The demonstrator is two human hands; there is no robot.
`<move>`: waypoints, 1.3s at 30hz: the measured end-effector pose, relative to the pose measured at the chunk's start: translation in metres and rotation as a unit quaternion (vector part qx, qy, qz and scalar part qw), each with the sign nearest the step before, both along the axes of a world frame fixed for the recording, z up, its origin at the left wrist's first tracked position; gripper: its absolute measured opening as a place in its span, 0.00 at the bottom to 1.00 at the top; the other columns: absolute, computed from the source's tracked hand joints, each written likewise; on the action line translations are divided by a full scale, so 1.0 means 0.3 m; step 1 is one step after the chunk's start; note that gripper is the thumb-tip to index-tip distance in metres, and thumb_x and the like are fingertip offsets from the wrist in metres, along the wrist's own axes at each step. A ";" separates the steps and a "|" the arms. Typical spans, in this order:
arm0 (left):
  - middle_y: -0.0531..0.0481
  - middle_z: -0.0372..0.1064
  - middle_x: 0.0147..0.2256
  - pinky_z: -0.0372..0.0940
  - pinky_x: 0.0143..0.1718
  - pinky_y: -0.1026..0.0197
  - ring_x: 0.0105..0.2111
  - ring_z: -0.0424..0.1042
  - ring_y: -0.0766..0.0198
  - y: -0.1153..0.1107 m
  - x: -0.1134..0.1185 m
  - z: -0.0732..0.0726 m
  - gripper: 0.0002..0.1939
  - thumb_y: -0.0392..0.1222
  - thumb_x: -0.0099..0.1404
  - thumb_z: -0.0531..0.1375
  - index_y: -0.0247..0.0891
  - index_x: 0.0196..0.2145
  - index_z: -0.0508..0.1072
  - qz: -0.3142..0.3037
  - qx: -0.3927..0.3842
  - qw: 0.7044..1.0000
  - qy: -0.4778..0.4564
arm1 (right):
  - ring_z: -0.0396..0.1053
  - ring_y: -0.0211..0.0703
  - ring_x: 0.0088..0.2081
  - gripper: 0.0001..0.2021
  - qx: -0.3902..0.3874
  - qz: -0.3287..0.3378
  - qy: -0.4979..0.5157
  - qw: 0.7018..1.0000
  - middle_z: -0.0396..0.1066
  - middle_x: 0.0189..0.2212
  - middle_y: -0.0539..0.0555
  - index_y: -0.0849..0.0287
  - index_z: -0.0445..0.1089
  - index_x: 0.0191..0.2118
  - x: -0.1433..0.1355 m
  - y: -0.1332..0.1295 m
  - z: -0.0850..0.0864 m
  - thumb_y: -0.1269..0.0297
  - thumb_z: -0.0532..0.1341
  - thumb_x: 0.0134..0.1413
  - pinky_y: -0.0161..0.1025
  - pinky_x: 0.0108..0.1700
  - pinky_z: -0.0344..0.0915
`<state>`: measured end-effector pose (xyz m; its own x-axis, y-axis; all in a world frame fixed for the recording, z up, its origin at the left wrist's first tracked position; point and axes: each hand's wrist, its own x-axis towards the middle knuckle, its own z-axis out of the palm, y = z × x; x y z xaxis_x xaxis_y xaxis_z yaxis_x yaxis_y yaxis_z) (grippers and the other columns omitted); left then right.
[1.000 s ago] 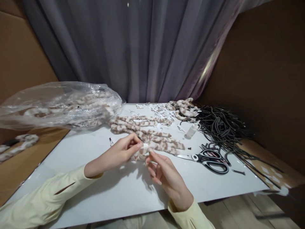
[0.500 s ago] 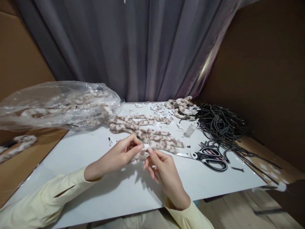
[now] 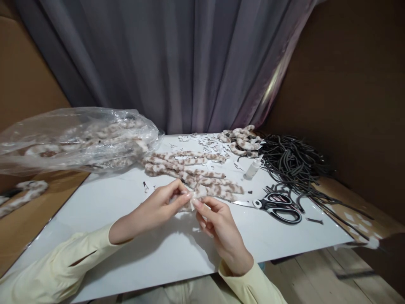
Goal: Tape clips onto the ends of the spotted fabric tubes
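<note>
Above the white table (image 3: 136,261), my left hand (image 3: 169,202) pinches a small white strip (image 3: 193,202) between thumb and fingers. My right hand (image 3: 218,219) grips the same strip from the other side, thumb against forefinger, the other fingers curled. The strip looks like thin paper or tape, but its exact kind is unclear. Some pale fluff shows under my fingertips, partly hidden by them. Just beyond my hands lie several fluffy brown-and-white cords (image 3: 202,173). Scissors (image 3: 278,207) with black-and-white handles rest to the right, blades toward the cords.
A clear plastic bag (image 3: 79,139) of fluffy pieces sits at left. At the back right are fluffy loops (image 3: 245,141) and a heap of black cords (image 3: 287,164). A small bottle (image 3: 253,169) stands before them. White scraps (image 3: 205,142) litter the far edge.
The white strip between my fingertips has turned from lying sideways to hanging more upright. My right fingers have shifted slightly. The things on the table have stayed put.
</note>
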<state>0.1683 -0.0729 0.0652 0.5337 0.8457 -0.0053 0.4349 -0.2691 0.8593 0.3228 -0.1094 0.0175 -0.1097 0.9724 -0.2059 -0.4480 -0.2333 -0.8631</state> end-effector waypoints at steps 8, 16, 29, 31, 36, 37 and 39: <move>0.56 0.61 0.22 0.52 0.25 0.66 0.21 0.59 0.69 -0.007 0.001 -0.038 0.12 0.44 0.67 0.48 0.38 0.28 0.60 0.031 0.134 0.988 0.064 | 0.51 0.26 0.12 0.14 0.019 0.021 -0.001 1.000 0.67 0.16 0.47 0.62 0.67 0.27 0.009 -0.008 0.009 0.56 0.67 0.44 0.29 0.14 0.42; 0.56 0.60 0.22 0.54 0.23 0.66 0.21 0.58 0.69 -0.018 0.012 -0.026 0.14 0.50 0.65 0.51 0.37 0.28 0.63 0.059 0.007 0.998 -0.015 | 0.54 0.31 0.16 0.14 0.080 -0.081 -0.151 0.982 0.66 0.15 0.48 0.61 0.71 0.22 -0.030 -0.015 -0.027 0.54 0.67 0.42 0.32 0.18 0.51; 0.54 0.62 0.24 0.54 0.23 0.67 0.22 0.59 0.69 -0.034 0.009 -0.022 0.13 0.48 0.65 0.51 0.37 0.29 0.64 0.041 0.063 0.997 -0.013 | 0.56 0.31 0.13 0.12 0.048 0.010 -0.095 0.994 0.63 0.10 0.47 0.62 0.70 0.19 0.017 -0.025 0.000 0.60 0.69 0.37 0.31 0.18 0.48; 0.54 0.63 0.24 0.54 0.24 0.66 0.22 0.59 0.69 -0.040 0.009 -0.020 0.13 0.48 0.65 0.51 0.37 0.29 0.64 0.031 0.071 0.997 -0.008 | 0.57 0.31 0.13 0.11 0.047 0.017 -0.084 0.995 0.64 0.10 0.47 0.63 0.71 0.20 0.019 -0.029 0.005 0.61 0.69 0.37 0.31 0.18 0.50; 0.55 0.62 0.23 0.56 0.23 0.67 0.22 0.60 0.69 -0.057 0.009 0.011 0.15 0.51 0.64 0.52 0.37 0.29 0.64 0.034 -0.042 0.997 -0.050 | 0.59 0.33 0.16 0.08 0.107 -0.045 -0.122 0.986 0.65 0.16 0.47 0.60 0.74 0.24 -0.007 -0.039 0.010 0.61 0.68 0.38 0.32 0.18 0.56; 0.54 0.62 0.24 0.56 0.23 0.67 0.22 0.60 0.69 -0.058 0.008 0.015 0.15 0.52 0.63 0.52 0.37 0.29 0.65 0.036 -0.051 0.997 -0.056 | 0.59 0.33 0.16 0.07 0.115 -0.059 -0.138 0.982 0.66 0.17 0.48 0.60 0.74 0.23 -0.013 -0.040 0.010 0.62 0.68 0.39 0.33 0.18 0.56; 0.54 0.63 0.24 0.57 0.24 0.67 0.23 0.61 0.69 -0.057 0.006 0.020 0.14 0.51 0.63 0.53 0.37 0.29 0.65 0.037 -0.056 0.996 -0.054 | 0.58 0.32 0.16 0.07 0.127 -0.075 -0.170 0.974 0.66 0.18 0.49 0.61 0.74 0.22 -0.021 -0.041 0.008 0.63 0.67 0.41 0.32 0.17 0.56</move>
